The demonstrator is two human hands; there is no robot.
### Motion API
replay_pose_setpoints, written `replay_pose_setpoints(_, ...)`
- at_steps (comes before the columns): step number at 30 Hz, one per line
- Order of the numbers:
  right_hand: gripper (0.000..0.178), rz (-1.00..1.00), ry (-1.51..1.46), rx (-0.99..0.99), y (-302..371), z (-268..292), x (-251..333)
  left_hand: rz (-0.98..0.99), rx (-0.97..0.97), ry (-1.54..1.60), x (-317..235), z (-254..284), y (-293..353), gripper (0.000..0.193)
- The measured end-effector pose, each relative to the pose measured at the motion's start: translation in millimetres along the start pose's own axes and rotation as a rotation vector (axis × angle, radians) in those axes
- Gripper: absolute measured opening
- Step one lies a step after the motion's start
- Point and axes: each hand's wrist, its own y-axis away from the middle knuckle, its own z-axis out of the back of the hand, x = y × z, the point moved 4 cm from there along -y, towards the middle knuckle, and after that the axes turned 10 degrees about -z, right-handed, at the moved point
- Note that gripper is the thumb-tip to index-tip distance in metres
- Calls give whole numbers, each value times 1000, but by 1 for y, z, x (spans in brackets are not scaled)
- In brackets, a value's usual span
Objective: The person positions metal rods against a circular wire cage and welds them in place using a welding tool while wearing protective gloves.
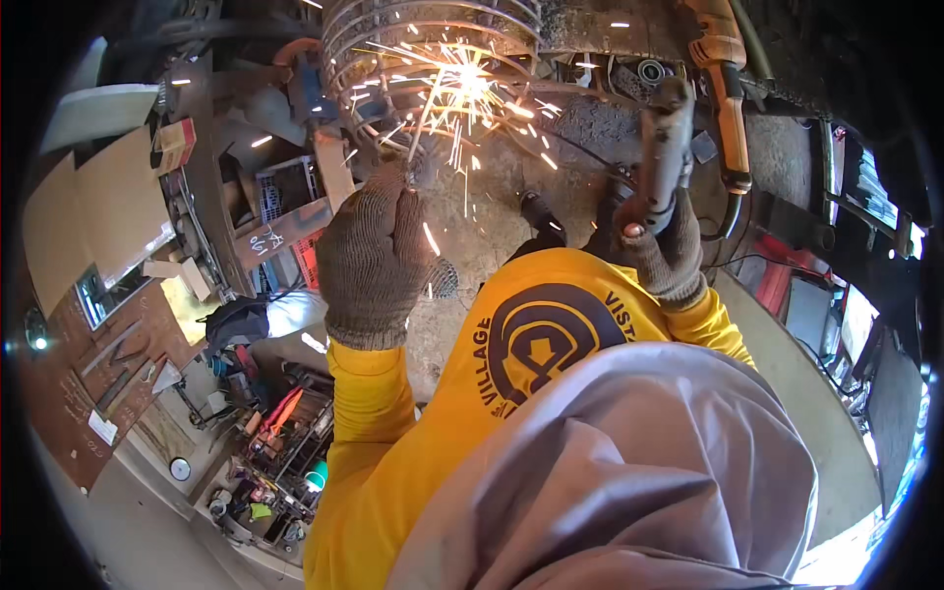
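The ringed metal frame (433,28), showered in sparks (472,84), sits left of the orange power tool (729,98). Also left of that tool, the left hand (374,261) has a curled grip; whether it's pinching anything, I can't tell. Nearer it, the right hand's (674,254) grip wraps a dark cylindrical object (666,143).

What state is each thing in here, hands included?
Left hand: gloved, fingers curled, grip unclear
Grey tool: held
Right hand: gloved, closed on grey tool
Sparks: bright, flying
Ringed metal frame: partly hidden by sparks
Orange power tool: unheld, on or off unclear
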Motion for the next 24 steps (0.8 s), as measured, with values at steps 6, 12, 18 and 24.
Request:
replay_pose_setpoints(6, 53, -205, -328, 9, -1, -3, 3, 14, 7, 61, 0, 0, -2, 28)
replay_pose_setpoints(12, 56, -314, -478, 66, -3, -7, -5, 62, 19, 95, -3, 2, -2, 26)
replay_pose_setpoints(18, 59, -321, -504, 99, -3, -9, -6, 63, 31, 100, 0, -1, 0, 29)
replay_pose_setpoints(24, 57, -313, -502, 96, -4, -10, -4, 61, 31, 99, -2, 1, -1, 27)
